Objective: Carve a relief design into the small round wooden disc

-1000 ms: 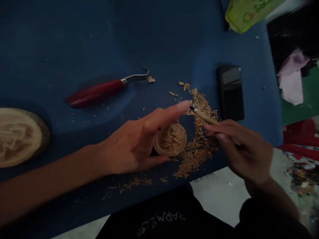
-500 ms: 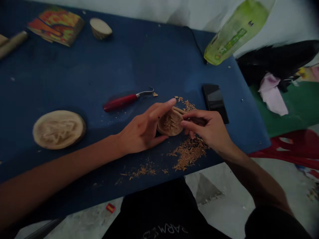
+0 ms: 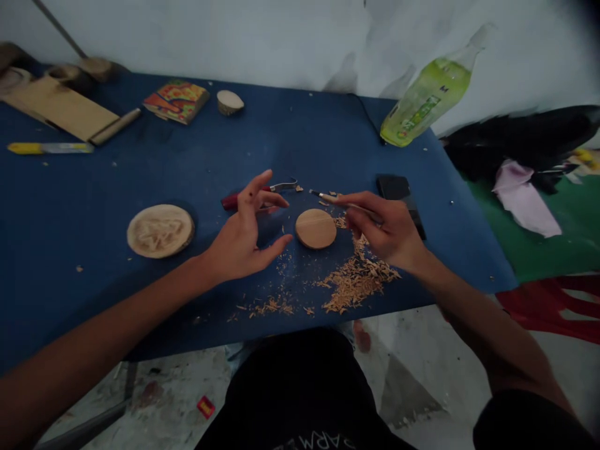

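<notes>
A small round wooden disc (image 3: 315, 228) lies smooth face up on the blue table (image 3: 140, 169). My left hand (image 3: 244, 234) hovers just left of it with fingers spread, holding nothing. My right hand (image 3: 382, 228) is closed on a thin carving tool (image 3: 335, 197) whose metal tip points left, above the far side of the disc. Wood shavings (image 3: 356, 281) are heaped below my right hand near the table's front edge. A red-handled hook knife (image 3: 262, 190) rests behind my left fingers.
A larger carved wood slice (image 3: 160, 230) sits to the left. A black phone (image 3: 398, 190) lies behind my right hand. A green bottle (image 3: 429, 94) leans at the back right. A colourful block (image 3: 175, 100), small wood piece (image 3: 229, 102), board (image 3: 60, 106) and yellow tool (image 3: 47, 148) stand far left.
The disc has been turned over from carved face up to its plain face and now lies flat. My left hand has let go of it and opened. The view has pulled back.
</notes>
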The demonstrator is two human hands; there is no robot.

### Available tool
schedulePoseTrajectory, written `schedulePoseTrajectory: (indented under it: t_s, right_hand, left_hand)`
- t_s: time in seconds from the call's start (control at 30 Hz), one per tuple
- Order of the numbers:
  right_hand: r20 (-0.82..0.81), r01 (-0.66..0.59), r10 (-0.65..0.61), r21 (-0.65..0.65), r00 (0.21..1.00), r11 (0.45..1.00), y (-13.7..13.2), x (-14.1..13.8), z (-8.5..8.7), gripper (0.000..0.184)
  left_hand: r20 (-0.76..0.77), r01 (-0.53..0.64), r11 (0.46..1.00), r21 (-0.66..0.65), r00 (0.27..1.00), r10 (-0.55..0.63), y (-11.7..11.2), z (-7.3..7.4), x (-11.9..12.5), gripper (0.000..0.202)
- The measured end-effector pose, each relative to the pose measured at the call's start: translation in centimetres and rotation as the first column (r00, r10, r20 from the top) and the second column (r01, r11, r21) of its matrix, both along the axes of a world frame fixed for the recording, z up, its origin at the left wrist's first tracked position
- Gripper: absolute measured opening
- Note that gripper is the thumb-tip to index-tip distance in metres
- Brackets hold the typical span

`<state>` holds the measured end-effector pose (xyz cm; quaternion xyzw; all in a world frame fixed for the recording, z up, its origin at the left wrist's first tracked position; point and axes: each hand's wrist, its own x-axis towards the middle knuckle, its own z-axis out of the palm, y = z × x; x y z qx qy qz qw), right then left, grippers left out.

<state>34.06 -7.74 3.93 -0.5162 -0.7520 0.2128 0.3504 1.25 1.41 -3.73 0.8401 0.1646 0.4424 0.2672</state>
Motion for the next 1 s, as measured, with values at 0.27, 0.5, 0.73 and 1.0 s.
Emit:
schedulePoseTrajectory:
  t_s: [0.27, 0.5, 0.73, 1.0]
  right_hand:
    - [0.222, -0.087, 0.125, -0.175, 0.967, 0.981, 4.3, 2.6, -2.1, 0.04]
    - [0.102, 0.025, -0.028, 0.03, 0.994, 0.999, 3.9, 1.4, -0.1, 0.025]
    - [-0.279, 0.097, 0.005, 0.352, 0.96, 0.931, 1.6, -2.0, 1.4, 0.019]
    - [-0.18, -0.032, 0.117, 0.414, 0.977, 0.91, 1.0, -3.9, -1.2, 0.016]
  left_hand:
    - [-0.058, 0.015, 1.0, -0.021, 0.998, -0.016, -0.2, -0.8, 3.0, 0.147]
    - [-0.035, 0.032, 0.999, -0.008, 0.999, -0.032, 1.0, -1.8, 3.7, 0.165]
    - [-0.083, 0.102, 0.993, -0.06, 0.991, -0.106, 1.0, -2.7, 4.3, 0.175]
    - [-0.113, 0.115, 0.984, -0.133, 0.985, -0.13, 0.9, -2.2, 4.0, 0.16]
